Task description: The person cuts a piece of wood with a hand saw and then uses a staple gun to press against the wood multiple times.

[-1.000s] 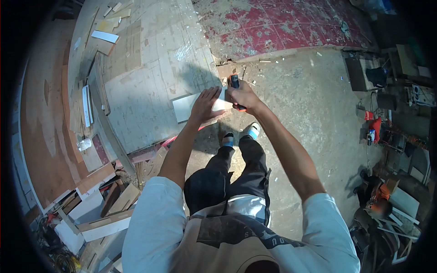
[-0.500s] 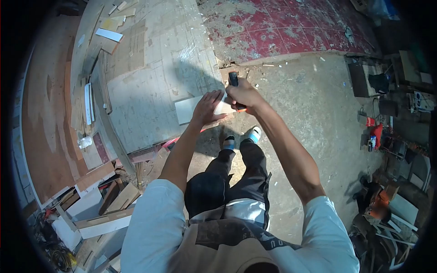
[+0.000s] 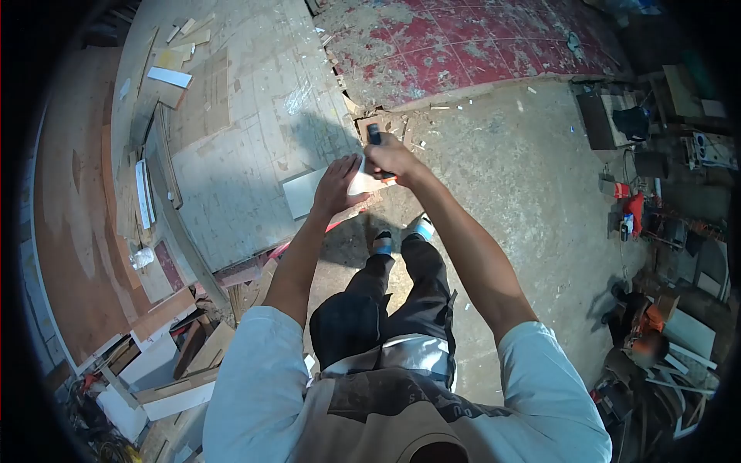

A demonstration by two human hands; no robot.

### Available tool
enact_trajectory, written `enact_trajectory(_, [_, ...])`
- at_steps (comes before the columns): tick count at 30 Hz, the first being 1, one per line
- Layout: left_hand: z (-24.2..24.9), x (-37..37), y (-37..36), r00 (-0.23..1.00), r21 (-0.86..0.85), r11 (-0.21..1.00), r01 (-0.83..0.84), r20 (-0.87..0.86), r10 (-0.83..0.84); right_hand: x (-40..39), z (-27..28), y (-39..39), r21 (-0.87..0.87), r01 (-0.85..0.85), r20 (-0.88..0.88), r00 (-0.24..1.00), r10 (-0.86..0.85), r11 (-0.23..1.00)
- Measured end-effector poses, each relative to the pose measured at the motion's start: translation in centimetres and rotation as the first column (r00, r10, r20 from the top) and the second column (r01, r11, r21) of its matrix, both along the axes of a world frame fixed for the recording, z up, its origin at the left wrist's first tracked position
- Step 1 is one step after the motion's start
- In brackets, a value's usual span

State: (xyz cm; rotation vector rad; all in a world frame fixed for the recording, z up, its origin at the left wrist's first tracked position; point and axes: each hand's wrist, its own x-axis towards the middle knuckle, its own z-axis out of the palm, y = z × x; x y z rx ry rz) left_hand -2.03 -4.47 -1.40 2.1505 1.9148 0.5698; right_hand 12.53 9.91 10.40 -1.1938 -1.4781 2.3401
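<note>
A short white board (image 3: 303, 193) lies at the right edge of the worktable (image 3: 231, 166). My left hand (image 3: 338, 187) rests flat on top of the board, fingers stretched forward and thumb spread toward the near edge. My right hand (image 3: 392, 160) is wrapped round a black hand tool with orange near its lower end (image 3: 375, 134), over the board's right end. The tool's working face is hidden under my fingers, so its exact kind cannot be made out. Small wood bits (image 3: 373, 202) show just below the board's end.
Wood scraps (image 3: 170, 76) lie on the table's far left. A brown sheet (image 3: 73, 201) stretches along the left side, with piled offcuts (image 3: 166, 355) near me. At the lower right, a person in orange (image 3: 652, 320) is among boards. Red tiled floor (image 3: 463, 46) lies beyond.
The whole view has shifted slightly, so table and hands appear farther left. My left hand stays on the board, and my right hand keeps its hold on the tool at the board's end.
</note>
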Motion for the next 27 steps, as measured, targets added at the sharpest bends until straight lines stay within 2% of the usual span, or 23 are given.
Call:
enact_trajectory(1, [-0.4,-0.1,0.2,1.000,0.001,1.000,0.010,-0.001,-0.010,-0.7,0.4,-0.3,0.063,-0.001,0.009,1.000,0.000,0.998])
enact_trajectory(2, [-0.8,-0.2,0.3,1.000,-0.022,1.000,0.009,-0.011,-0.009,-1.0,0.8,-0.8,0.074,0.041,0.052,0.998,-0.045,0.996])
enact_trajectory(5, [-0.1,0.0,0.3,1.000,-0.062,0.998,-0.003,-0.003,0.003,-0.9,0.4,-1.3,0.089,0.039,0.039,0.998,-0.043,0.995])
enact_trajectory(9, [0.1,0.1,0.2,1.000,-0.056,0.998,-0.026,0.016,0.027,0.6,3.4,-2.5,0.104,0.032,0.079,0.996,-0.040,0.994])
enact_trajectory(10, [0.2,0.1,0.0,1.000,-0.017,1.000,-0.024,0.011,0.025,1.2,2.2,-3.8,0.171,0.075,0.050,0.995,-0.084,0.982])
enact_trajectory(11, [0.2,0.1,-0.1,1.000,0.023,0.999,-0.022,0.006,0.022,2.3,1.2,-5.0,0.223,0.047,0.066,0.996,-0.064,0.974])
enact_trajectory(13, [0.9,0.3,0.0,1.000,0.011,1.000,-0.015,0.022,0.015,5.0,0.3,-8.1,0.350,0.036,0.049,0.997,-0.056,0.936])
enact_trajectory(15, [2.0,1.0,0.0,0.996,-0.039,0.995,-0.088,0.006,0.088,7.9,-2.9,-11.9,0.513,0.180,-0.123,0.983,-0.136,0.839])
enact_trajectory(17, [2.4,0.9,0.2,0.998,-0.043,0.997,-0.060,0.028,0.062,11.4,-7.6,-14.3,0.462,0.175,-0.103,0.984,-0.144,0.869])
enact_trajectory(21, [2.4,1.0,0.4,0.995,-0.100,0.990,-0.098,0.014,0.100,12.1,-9.2,-16.2,0.385,0.178,-0.130,0.982,-0.138,0.906])
enact_trajectory(22, [2.4,1.0,0.4,0.995,-0.094,0.990,-0.101,0.012,0.102,12.0,-10.1,-16.7,0.455,0.182,-0.087,0.983,-0.160,0.872])
enact_trajectory(23, [2.3,1.0,0.3,0.995,-0.090,0.991,-0.101,0.010,0.103,12.3,-10.7,-17.0,0.454,0.182,-0.087,0.983,-0.160,0.872])
enact_trajectory(25, [1.6,0.7,0.3,0.996,-0.077,0.993,-0.090,0.004,0.090,12.5,-10.9,-17.0,0.594,0.176,-0.147,0.983,-0.109,0.785])
enact_trajectory(27, [1.4,0.7,0.5,0.997,-0.063,0.995,-0.080,-0.002,0.080,12.7,-11.5,-16.9,0.630,0.164,-0.148,0.985,-0.090,0.759])
